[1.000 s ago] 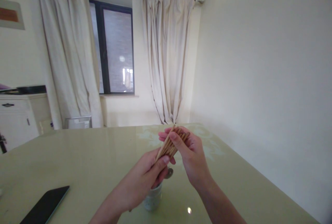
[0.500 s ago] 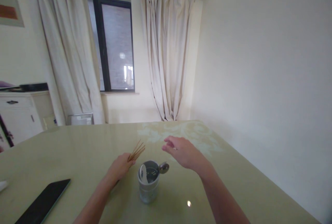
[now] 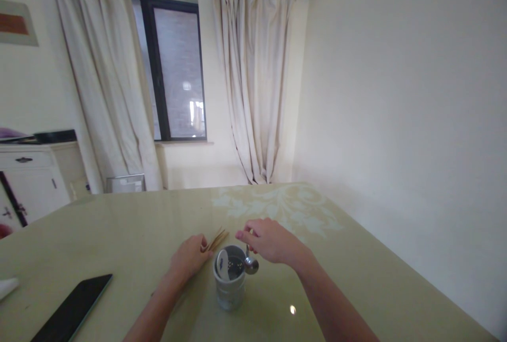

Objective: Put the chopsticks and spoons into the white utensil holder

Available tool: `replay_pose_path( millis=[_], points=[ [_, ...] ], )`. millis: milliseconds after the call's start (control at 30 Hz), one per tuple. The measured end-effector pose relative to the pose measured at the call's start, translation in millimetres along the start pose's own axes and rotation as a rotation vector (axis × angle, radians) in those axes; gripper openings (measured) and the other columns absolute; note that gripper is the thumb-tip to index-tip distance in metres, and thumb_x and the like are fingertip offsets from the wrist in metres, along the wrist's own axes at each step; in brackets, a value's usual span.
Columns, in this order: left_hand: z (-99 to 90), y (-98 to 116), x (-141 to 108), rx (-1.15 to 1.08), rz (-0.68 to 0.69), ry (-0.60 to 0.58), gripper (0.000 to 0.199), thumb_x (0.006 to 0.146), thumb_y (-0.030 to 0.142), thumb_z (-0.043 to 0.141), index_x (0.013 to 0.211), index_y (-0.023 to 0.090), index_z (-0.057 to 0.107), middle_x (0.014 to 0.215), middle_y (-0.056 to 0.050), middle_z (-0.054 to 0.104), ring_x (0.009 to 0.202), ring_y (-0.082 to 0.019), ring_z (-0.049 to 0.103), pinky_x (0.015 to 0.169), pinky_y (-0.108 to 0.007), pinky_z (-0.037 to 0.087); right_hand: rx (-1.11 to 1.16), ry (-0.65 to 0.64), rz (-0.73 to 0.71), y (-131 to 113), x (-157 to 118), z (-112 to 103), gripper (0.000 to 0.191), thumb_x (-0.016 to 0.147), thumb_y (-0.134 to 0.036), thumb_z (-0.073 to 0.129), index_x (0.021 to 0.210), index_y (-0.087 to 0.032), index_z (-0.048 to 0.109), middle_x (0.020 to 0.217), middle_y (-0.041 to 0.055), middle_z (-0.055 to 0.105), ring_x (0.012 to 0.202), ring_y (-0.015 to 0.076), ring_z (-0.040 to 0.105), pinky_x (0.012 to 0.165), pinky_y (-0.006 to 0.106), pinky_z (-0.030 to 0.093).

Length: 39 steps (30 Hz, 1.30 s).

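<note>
My left hand (image 3: 190,257) is closed around a bundle of chopsticks (image 3: 217,239), thin and light brown, whose tips point up and to the right. Just right of it a grey, cylindrical utensil holder (image 3: 229,295) stands upright on the table. Inside leans a utensil with a white, rounded end (image 3: 222,264). A shiny metal spoon (image 3: 252,265) is at the holder's right rim, bowl low and handle rising. My right hand (image 3: 269,241) pinches that handle from above; the fingers partly hide it.
The glossy pale-green table (image 3: 130,236) runs back toward a window and curtains (image 3: 257,78). A dark phone-like slab (image 3: 73,307) lies at front left, with a white object (image 3: 8,286) beyond it at the edge. A plain wall (image 3: 404,94) borders the right side.
My right hand has come down and left, and now grips the spoon, whose handle points up. My left hand has shifted slightly right with the chopsticks, closer to the holder.
</note>
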<state>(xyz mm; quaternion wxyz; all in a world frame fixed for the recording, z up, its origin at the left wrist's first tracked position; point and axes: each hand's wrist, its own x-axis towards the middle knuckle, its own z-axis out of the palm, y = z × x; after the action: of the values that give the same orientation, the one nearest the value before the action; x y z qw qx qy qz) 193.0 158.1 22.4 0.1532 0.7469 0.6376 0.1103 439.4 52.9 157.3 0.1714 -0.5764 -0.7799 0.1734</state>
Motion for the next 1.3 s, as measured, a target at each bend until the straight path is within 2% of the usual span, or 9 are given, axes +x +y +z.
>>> replay_pose_path(
  millis=[100,200,300,467,633,800,1033,1167,1300],
  points=[
    [-2.0,-10,2,0.004,0.011,-0.027,0.024,0.078,0.033,0.072,0.098,0.019,0.070,0.106,-0.010,0.078,0.100,-0.028,0.071,0.079,-0.030,0.044,0.029,-0.014,-0.002,-3,-4,-5,0.048,0.104,-0.058,0.049,0.091,-0.020,0.077,0.084,0.0079,0.080,0.076,0.0221,0.072,0.067,0.029,0.044],
    [-2.0,-15,4,-0.018,0.063,-0.069,0.031,0.073,0.029,0.075,0.103,0.020,0.072,0.106,-0.008,0.078,0.099,-0.026,0.072,0.079,-0.029,0.046,0.038,0.017,-0.005,-6,-10,-7,0.046,0.097,-0.063,0.060,0.097,-0.021,0.077,0.087,0.0077,0.080,0.077,0.0230,0.071,0.065,0.029,0.043],
    [-2.4,-17,5,-0.045,0.095,-0.086,0.034,0.075,0.026,0.072,0.109,0.020,0.074,0.108,-0.007,0.079,0.099,-0.024,0.072,0.081,-0.028,0.048,0.031,0.020,-0.014,-6,-12,-6,0.032,0.090,-0.052,0.073,0.099,-0.022,0.077,0.085,0.0048,0.080,0.075,0.0210,0.070,0.063,0.027,0.041],
    [-7.3,-14,5,-0.072,0.122,-0.070,0.033,0.087,0.024,0.059,0.115,0.022,0.077,0.109,-0.007,0.081,0.102,-0.022,0.073,0.087,-0.027,0.049,-0.033,0.079,-0.038,-3,-8,-3,0.008,0.088,-0.023,0.068,0.093,-0.021,0.074,0.079,0.0001,0.078,0.072,0.0160,0.066,0.064,0.025,0.037],
    [-7.0,-10,2,-0.027,0.167,-0.070,0.037,0.091,0.033,0.055,0.120,0.019,0.074,0.116,-0.011,0.078,0.110,-0.026,0.071,0.094,-0.032,0.049,-0.112,0.154,-0.034,-6,-8,-4,0.010,0.090,-0.018,0.064,0.089,-0.022,0.072,0.079,0.0003,0.077,0.073,0.0159,0.066,0.064,0.025,0.034],
    [-2.9,-16,2,-0.048,0.188,-0.075,0.049,0.079,0.040,0.066,0.123,0.018,0.068,0.113,-0.011,0.075,0.105,-0.028,0.070,0.088,-0.033,0.050,-0.095,0.254,-0.058,-9,-13,-12,0.010,0.093,-0.020,0.064,0.088,-0.023,0.073,0.077,0.0000,0.077,0.071,0.0159,0.067,0.063,0.025,0.035],
    [-7.3,-17,0,-0.063,0.228,-0.132,0.035,0.069,0.024,0.071,0.104,0.020,0.067,0.109,-0.007,0.072,0.102,-0.025,0.068,0.083,-0.030,0.048,0.019,0.415,-0.067,-3,-23,-33,0.012,0.093,-0.019,0.065,0.085,-0.023,0.073,0.074,-0.0011,0.076,0.064,0.0145,0.065,0.062,0.024,0.037],
    [-2.8,-12,1,-0.057,0.243,-0.038,0.016,0.081,0.024,0.063,0.095,0.020,0.066,0.104,-0.007,0.072,0.100,-0.023,0.067,0.084,-0.030,0.047,0.042,0.494,-0.060,-1,-24,-38,0.013,0.094,-0.020,0.064,0.085,-0.022,0.073,0.073,-0.0005,0.076,0.064,0.0148,0.065,0.061,0.024,0.038],
    [-2.9,-14,3,-0.097,0.255,-0.005,0.015,0.088,0.022,0.057,0.095,0.019,0.069,0.104,-0.008,0.074,0.101,-0.023,0.067,0.087,-0.030,0.047,0.054,0.519,-0.057,1,-22,-38,0.014,0.095,-0.021,0.063,0.085,-0.022,0.073,0.073,-0.0004,0.076,0.065,0.0152,0.066,0.063,0.025,0.040]
  ],
)
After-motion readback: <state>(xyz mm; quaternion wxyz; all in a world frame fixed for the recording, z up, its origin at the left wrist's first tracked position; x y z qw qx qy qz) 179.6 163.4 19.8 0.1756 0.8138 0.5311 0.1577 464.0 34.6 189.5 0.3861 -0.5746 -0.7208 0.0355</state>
